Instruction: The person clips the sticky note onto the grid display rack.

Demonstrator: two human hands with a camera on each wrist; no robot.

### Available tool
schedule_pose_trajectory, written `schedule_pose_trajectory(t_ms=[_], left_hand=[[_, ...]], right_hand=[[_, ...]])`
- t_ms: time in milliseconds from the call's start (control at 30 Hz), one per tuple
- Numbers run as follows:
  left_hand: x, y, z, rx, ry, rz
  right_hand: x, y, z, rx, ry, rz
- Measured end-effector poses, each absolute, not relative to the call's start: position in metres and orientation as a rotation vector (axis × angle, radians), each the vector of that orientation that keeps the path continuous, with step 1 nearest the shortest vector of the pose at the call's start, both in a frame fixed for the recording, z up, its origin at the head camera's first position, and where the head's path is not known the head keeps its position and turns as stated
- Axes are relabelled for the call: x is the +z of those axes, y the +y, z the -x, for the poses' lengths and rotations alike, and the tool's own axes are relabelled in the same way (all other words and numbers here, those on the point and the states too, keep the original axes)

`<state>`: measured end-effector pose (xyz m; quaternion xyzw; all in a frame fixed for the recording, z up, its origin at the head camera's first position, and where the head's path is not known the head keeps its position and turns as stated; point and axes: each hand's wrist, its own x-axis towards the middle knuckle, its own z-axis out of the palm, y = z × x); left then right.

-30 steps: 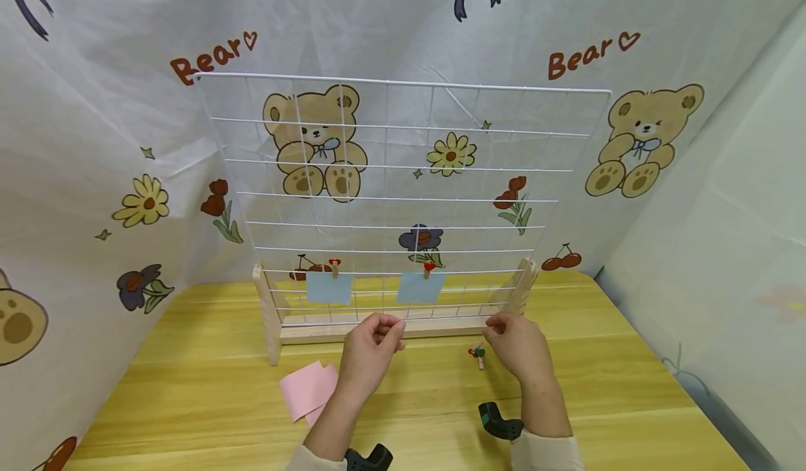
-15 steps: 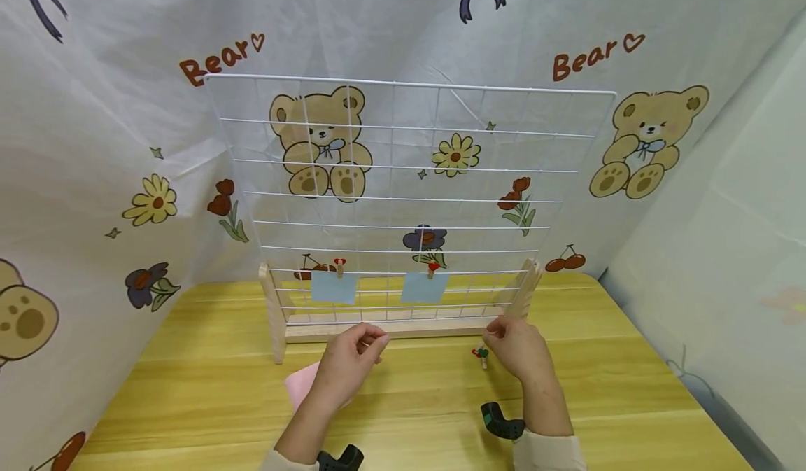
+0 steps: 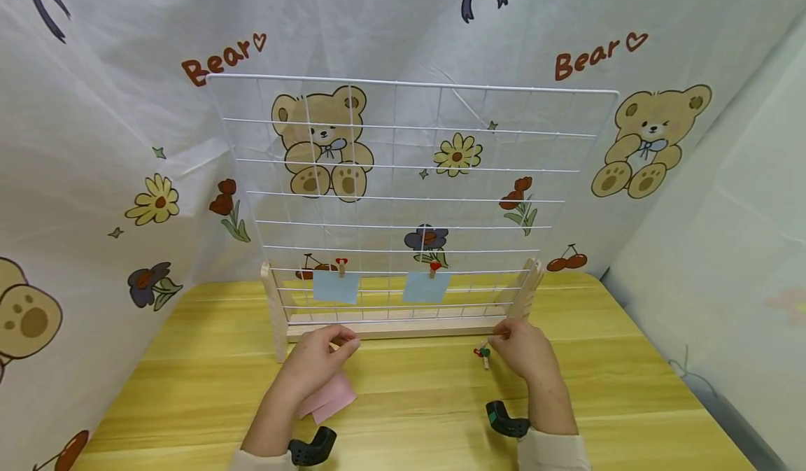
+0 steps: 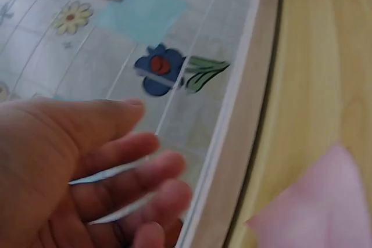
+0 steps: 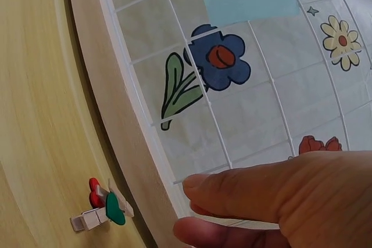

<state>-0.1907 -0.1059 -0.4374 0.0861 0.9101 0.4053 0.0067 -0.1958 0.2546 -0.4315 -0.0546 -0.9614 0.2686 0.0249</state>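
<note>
My left hand (image 3: 321, 359) hovers over the pink paper sheets (image 3: 334, 397), its fingers loosely bent and nothing held. In the left wrist view, a pink sheet (image 4: 319, 207) shows beyond the fingers. Near the rack's right foot, my right hand (image 3: 525, 352) has thumb and fingers bent, with no object between them in the right wrist view. Just left of it lie small wooden clothespins (image 5: 102, 207) with a red and a green heart. Two light blue sheets (image 3: 336, 287) hang on the white wire grid (image 3: 397, 166), each under a red-heart clothespin (image 3: 434, 269).
The grid stands in a wooden base (image 3: 403, 329) with upright side pieces (image 3: 273, 310) on the wood-grain table (image 3: 409, 415). Behind it hangs a white cloth (image 3: 390, 37) printed with bears and flowers. A black wrist camera (image 3: 315, 446) is strapped to each wrist.
My left hand has moved left and toward me, away from the grid's base and over the pink sheets. The right hand stays nearly in place by the clothespins. The view shifts slightly.
</note>
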Motion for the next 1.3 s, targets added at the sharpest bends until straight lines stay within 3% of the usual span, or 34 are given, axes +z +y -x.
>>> schedule_pose_trajectory(t_ms=[467,1300], left_hand=[[-0.423,-0.159,0.187,0.971,2.737,-0.014],[-0.437,-0.159,0.19,0.861,2.739,0.13]], right_hand=[[-0.435,0.256,0.196,0.842,-3.01,0.162],[-0.438,0.253,0.198,0.815,-3.052,0.147]])
